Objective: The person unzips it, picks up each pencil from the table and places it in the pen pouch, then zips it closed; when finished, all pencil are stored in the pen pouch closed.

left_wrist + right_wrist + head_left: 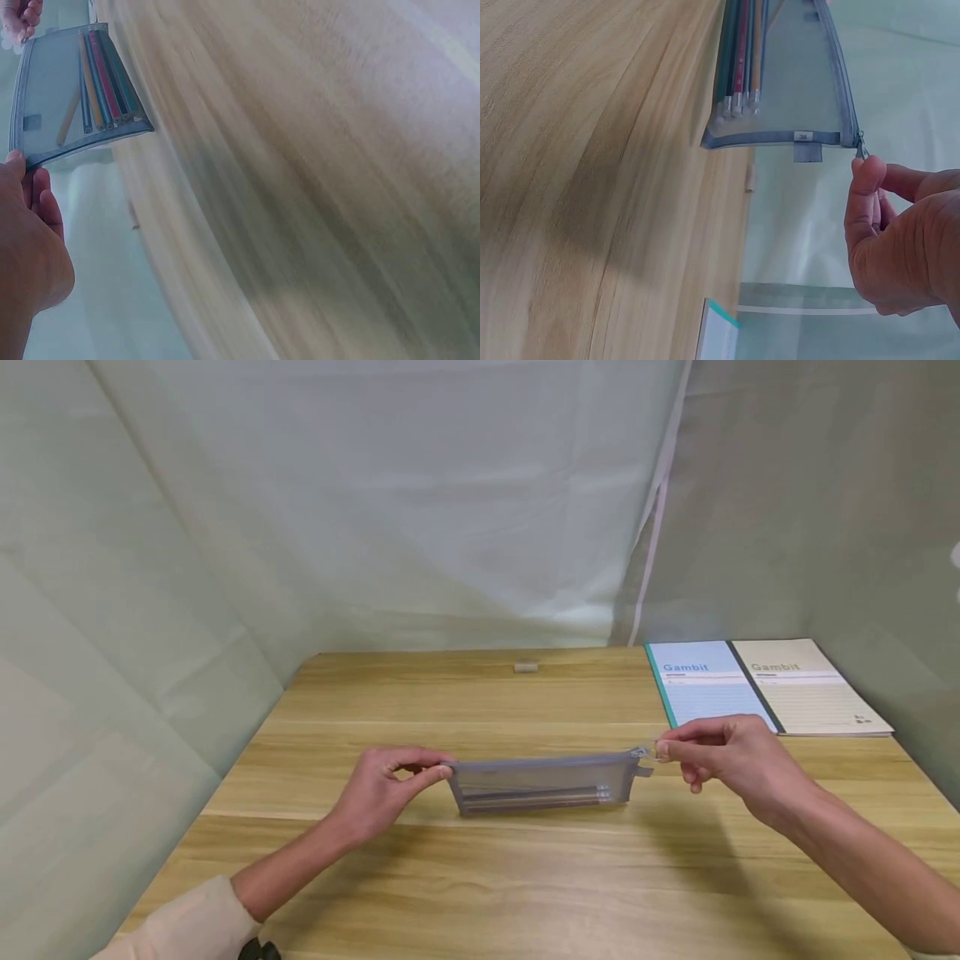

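Observation:
A grey see-through mesh pencil case [540, 777] stands upright on its long lower edge, its zipper along the top. Several pencils [740, 67], one red and one orange among them, lie inside near the bottom. My left hand [386, 789] pinches the case's upper left corner between thumb and fingers. At the other end, my right hand [738, 760] pinches the zipper pull [862, 146], which sits at the upper right corner by a small fabric tab [808, 153]. The zipper looks closed along the top edge.
Two notebooks [810, 685], one blue and one cream, lie at the back right of the wooden table [525, 885]. A small pale cylinder-like piece [526, 667] lies near the back edge. Pale curtains [450, 502] hang behind and at the sides.

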The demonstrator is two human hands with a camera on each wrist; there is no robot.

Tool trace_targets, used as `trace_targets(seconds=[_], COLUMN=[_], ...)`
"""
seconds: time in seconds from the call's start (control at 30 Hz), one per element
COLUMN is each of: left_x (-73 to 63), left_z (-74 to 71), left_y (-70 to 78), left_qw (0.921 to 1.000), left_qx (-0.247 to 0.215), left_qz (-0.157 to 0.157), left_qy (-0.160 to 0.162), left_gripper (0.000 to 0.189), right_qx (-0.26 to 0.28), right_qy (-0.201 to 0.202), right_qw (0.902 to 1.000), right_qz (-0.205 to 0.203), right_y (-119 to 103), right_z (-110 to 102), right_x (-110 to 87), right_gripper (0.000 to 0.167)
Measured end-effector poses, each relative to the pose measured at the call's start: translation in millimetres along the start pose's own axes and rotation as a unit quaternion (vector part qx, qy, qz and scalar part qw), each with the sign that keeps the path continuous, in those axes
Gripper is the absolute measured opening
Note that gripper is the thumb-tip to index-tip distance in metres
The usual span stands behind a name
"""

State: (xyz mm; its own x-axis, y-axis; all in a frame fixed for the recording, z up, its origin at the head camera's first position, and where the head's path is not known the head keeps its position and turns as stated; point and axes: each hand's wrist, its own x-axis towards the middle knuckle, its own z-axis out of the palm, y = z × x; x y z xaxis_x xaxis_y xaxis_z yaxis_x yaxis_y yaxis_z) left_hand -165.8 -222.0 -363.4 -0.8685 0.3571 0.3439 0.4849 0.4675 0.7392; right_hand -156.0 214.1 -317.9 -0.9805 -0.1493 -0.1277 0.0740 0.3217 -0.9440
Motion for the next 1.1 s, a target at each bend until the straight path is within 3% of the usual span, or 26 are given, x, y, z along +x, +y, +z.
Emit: trace_targets(seconds=[0.7,0.8,1.1], left_x=[-9.0,-11.0,-15.2], left_z=[-1.4,-0.9,1.7], left_y=[0.2,1.2,2.2], left_qw=[0.9995,0.9998,0.9967], left_qx=[-0.017,-0.014,-0.021], left_qz=[-0.025,-0.010,0.074], left_qy=[0.008,0.001,-0.028], left_gripper=[0.015,0.015,0.018], right_qx=[0.001,-0.003,-0.016], right_qy=[-0.032,-0.035,-0.049], right_qw=[0.9983,0.9984,0.9984], right_qz=[0.049,0.043,0.022], right_y=[5,7,14], right_z=[7,7,1], right_x=[1.1,-1.4,-10.5], right_gripper=[0.030,0.030,0.028])
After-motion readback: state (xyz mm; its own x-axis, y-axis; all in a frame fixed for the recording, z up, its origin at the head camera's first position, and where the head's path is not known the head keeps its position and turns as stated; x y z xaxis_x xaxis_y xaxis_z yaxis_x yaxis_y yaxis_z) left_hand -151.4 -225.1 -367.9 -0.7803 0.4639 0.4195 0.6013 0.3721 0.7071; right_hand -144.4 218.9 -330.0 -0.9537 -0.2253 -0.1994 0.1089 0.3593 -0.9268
